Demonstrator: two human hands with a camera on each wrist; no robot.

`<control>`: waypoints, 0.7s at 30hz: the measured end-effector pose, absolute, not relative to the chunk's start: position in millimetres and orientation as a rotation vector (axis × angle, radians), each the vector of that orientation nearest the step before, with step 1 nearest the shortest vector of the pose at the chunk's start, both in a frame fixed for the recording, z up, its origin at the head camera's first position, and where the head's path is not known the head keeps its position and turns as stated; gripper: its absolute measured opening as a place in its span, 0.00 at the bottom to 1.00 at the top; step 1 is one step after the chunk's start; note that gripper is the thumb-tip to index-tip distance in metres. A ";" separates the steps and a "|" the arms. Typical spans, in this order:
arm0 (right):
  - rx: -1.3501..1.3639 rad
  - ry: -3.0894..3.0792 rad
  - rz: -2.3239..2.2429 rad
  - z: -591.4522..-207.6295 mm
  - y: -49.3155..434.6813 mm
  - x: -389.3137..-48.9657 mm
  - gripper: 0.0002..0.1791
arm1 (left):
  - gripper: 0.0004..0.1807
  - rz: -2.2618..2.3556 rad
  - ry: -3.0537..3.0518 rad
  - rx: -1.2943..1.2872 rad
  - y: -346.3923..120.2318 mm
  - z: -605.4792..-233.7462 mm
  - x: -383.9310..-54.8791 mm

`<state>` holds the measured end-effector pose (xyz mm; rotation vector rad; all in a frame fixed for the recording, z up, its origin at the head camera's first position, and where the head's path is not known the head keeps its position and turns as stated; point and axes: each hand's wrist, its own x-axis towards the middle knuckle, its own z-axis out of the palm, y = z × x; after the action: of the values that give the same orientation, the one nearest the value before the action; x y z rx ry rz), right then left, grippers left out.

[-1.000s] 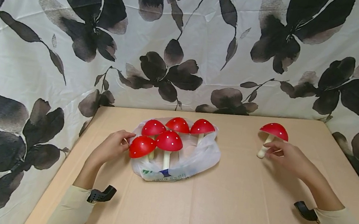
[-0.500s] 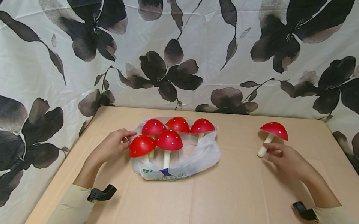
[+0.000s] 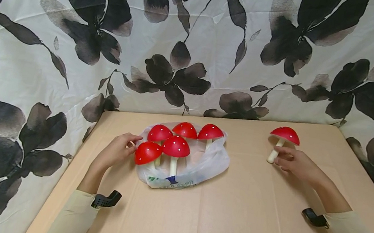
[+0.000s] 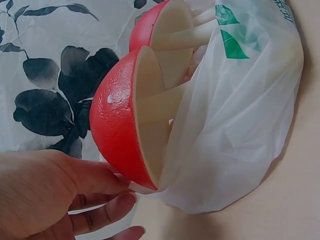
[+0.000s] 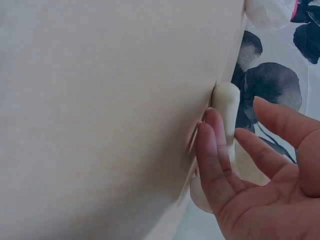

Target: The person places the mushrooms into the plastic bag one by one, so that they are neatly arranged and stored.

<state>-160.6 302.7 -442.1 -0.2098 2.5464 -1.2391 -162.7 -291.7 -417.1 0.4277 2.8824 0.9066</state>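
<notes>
A translucent white plastic bag [image 3: 214,161] lies opened out on the table, holding several toy mushrooms with white-spotted red caps and cream stems. At its left side my left hand [image 3: 119,150] pinches the bag's edge, beside the nearest mushroom cap [image 4: 112,115]; the other fingers are loosely bent. Far to the right, another red-capped mushroom [image 3: 285,134] lies tilted on the table. My right hand [image 3: 297,164] is beside it, fingertips at its stem [image 5: 228,102]. In the right wrist view the thumb [image 5: 280,115] stands apart from that stem.
A light wooden-coloured table [image 3: 230,216] carries everything. Behind it hangs a white cloth [image 3: 224,50] with black flowers. Each wrist wears a black camera strap [image 3: 106,199] over beige sleeves.
My right hand has shifted very slightly left at the lone mushroom, its forearm drawing in a little. The left hand and the bag stay where they were.
</notes>
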 end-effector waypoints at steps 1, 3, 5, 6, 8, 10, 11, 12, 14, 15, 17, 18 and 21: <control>-0.202 2.541 -1.249 -442.2 302.4 -161.1 0.36 | 0.22 0.905 2.885 0.435 -291.6 -417.2 -164.0; -0.192 2.531 -1.268 -442.0 301.9 -162.0 0.37 | 0.22 0.901 2.894 0.439 -290.7 -416.7 -166.4; -0.181 2.527 -1.278 -442.2 301.9 -163.2 0.37 | 0.22 0.895 2.902 0.452 -290.1 -415.8 -168.8; -0.178 2.536 -1.278 -442.2 301.8 -163.8 0.36 | 0.22 0.895 2.904 0.452 -289.7 -415.2 -169.9; -0.162 2.558 -1.268 -442.6 302.1 -164.8 0.35 | 0.22 0.892 2.908 0.446 -289.0 -413.8 -171.9; -0.126 2.590 -1.257 -442.7 302.4 -165.2 0.33 | 0.22 0.894 2.908 0.452 -288.4 -412.6 -173.4; -0.096 2.600 -1.259 -442.6 302.8 -165.2 0.33 | 0.22 0.896 2.907 0.454 -288.0 -412.1 -174.3; -0.054 2.608 -1.267 -442.1 302.8 -165.2 0.33 | 0.22 0.898 2.906 0.454 -287.8 -411.6 -174.9; 0.030 2.602 -1.306 -440.6 302.9 -165.3 0.32 | 0.22 0.903 2.907 0.456 -287.1 -410.8 -175.9; 0.061 2.598 -1.325 -439.7 303.1 -165.7 0.32 | 0.22 0.904 2.908 0.460 -286.9 -410.4 -176.3; 0.107 2.566 -1.381 -437.0 302.7 -166.6 0.32 | 0.22 0.904 2.909 0.464 -286.8 -410.0 -177.0; 0.113 2.556 -1.404 -435.3 302.1 -167.2 0.32 | 0.22 0.901 2.910 0.464 -286.8 -409.8 -177.0; 0.076 2.567 -1.426 -428.9 298.7 -168.3 0.32 | 0.22 0.896 2.908 0.468 -287.3 -409.7 -177.5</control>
<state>-168.3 298.7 -428.9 0.0758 2.5674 -1.4261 -177.5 -287.3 -409.7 0.4679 2.9081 0.8957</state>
